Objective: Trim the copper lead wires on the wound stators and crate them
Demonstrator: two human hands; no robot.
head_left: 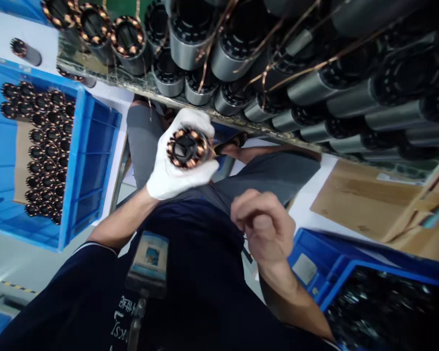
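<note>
My left hand (179, 183), in a white glove, is wrapped round a motor stator (187, 147). The stator's open end faces up, showing a ring of copper windings round a dark core. To the right, apart from the stator, is my bare right hand (265, 222). Its fingers are curled in and slightly blurred; whether anything lies inside them is hidden. Just beyond my left hand, several wound stators (127, 39) and grey metal cylinders with black slotted ends (168, 78) stand on the bench edge (131, 87). Loose copper wires (265, 78) stick out among them.
At left a blue crate (95, 156) holds rows of wound stators (46, 146). One stator (25, 51) lies beyond it. On the right are a cardboard box (362, 200) and a blue bin (336, 278) of dark shiny parts. My legs (274, 178) are under the bench edge.
</note>
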